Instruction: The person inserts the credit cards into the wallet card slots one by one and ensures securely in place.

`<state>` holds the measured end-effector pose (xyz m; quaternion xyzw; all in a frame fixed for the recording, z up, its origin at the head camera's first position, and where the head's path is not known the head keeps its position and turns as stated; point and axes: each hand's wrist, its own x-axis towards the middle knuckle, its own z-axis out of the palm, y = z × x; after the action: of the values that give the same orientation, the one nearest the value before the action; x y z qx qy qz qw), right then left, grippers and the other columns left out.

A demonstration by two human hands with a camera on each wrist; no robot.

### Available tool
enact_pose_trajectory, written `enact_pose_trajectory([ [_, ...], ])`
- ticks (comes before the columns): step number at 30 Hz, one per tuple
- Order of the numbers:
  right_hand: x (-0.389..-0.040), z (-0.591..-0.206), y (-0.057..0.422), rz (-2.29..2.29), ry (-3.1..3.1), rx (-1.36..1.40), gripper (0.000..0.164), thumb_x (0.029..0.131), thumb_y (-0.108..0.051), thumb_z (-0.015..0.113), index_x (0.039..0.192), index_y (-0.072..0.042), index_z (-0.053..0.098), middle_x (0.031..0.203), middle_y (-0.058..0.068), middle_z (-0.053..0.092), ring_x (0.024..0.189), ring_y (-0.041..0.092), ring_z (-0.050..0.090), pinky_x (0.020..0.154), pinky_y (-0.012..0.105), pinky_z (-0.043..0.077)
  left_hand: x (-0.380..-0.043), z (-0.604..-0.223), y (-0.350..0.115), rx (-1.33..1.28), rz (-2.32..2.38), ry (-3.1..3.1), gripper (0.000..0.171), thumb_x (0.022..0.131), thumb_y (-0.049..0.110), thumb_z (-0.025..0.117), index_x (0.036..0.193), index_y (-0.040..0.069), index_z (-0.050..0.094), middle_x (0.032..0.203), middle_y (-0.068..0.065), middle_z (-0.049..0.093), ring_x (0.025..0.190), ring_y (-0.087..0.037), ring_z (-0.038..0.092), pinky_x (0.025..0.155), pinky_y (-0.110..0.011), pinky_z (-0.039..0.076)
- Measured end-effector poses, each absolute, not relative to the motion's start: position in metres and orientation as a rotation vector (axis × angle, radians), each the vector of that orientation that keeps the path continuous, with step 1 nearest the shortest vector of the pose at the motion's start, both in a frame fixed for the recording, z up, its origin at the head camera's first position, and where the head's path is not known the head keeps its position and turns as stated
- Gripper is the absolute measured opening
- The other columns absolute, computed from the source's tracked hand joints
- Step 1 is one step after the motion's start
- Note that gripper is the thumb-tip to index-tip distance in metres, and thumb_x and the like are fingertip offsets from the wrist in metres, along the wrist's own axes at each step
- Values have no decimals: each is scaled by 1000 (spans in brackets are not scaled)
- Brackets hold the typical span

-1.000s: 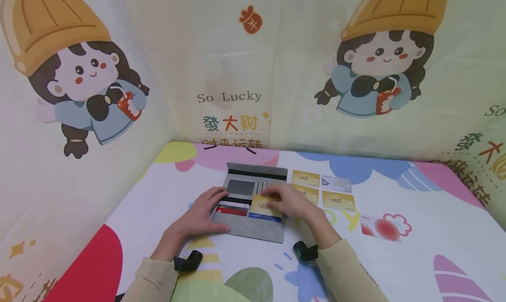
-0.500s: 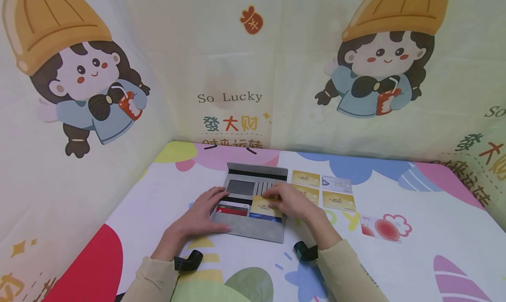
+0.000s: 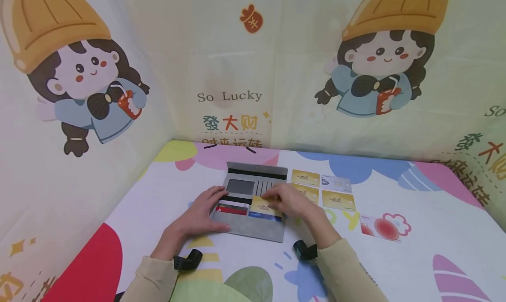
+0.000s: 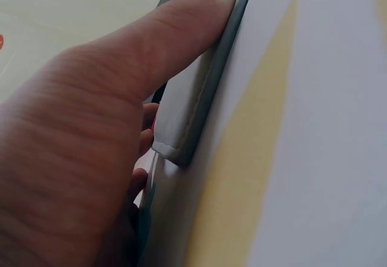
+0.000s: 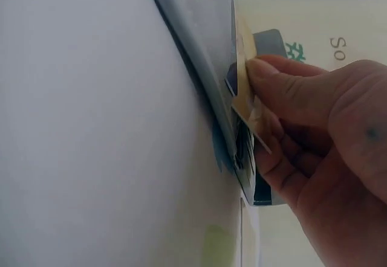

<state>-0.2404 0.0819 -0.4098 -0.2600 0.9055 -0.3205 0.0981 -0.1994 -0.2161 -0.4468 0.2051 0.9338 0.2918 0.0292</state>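
A grey wallet (image 3: 253, 232) lies unfolded on the table, its card slots facing up. My left hand (image 3: 201, 212) rests on its left side, fingers along the edge and thumb (image 4: 181, 28) pressing on the front part. My right hand (image 3: 290, 201) pinches a gold card (image 3: 261, 205) between thumb and fingers at the right-hand slots. In the right wrist view the gold card (image 5: 243, 95) tilts against the wallet; how deep it sits is hidden. Below it a blue card (image 3: 265, 216) shows in a slot. Red card (image 3: 232, 209) edges show in the left slots.
To the wallet's right lie several loose cards: gold ones (image 3: 305, 177) (image 3: 338, 200), a silver one (image 3: 336, 183), and a white card with red circles (image 3: 379, 228) farther right. A patterned cloth (image 3: 356, 267) covers the table; a printed curtain (image 3: 292, 73) hangs behind.
The gold card has shifted very slightly toward me over the blue card, with my right hand still pinching it. My left hand and the wallet have stayed in place.
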Motion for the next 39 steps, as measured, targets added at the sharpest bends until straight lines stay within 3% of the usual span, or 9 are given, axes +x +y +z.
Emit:
enact_pose_trajectory([
  [14, -239, -407, 81, -950, 2669, -771, 28, 91, 2, 71, 115, -10, 78, 100, -4, 67, 94, 16, 58, 86, 35, 53, -200, -447, -217, 617, 887, 2882, 101, 69, 55, 86, 152, 14, 45, 161, -8, 31, 145, -34, 27, 113, -62, 28],
  [27, -240, -411, 82, -1008, 2621, -719, 27, 93, 0, 70, 116, -11, 77, 109, -2, 69, 103, 17, 61, 94, 40, 52, -200, -446, -217, 616, 894, 2880, 101, 69, 54, 86, 152, 14, 45, 160, -9, 31, 145, -34, 27, 113, -62, 29],
  [39, -236, -409, 79, -983, 2592, -734, 24, 93, 1, 69, 111, -13, 79, 105, -3, 69, 95, 17, 58, 90, 38, 53, -200, -445, -217, 630, 903, 2877, 100, 70, 54, 85, 152, 14, 45, 160, -8, 31, 145, -33, 26, 113, -61, 28],
])
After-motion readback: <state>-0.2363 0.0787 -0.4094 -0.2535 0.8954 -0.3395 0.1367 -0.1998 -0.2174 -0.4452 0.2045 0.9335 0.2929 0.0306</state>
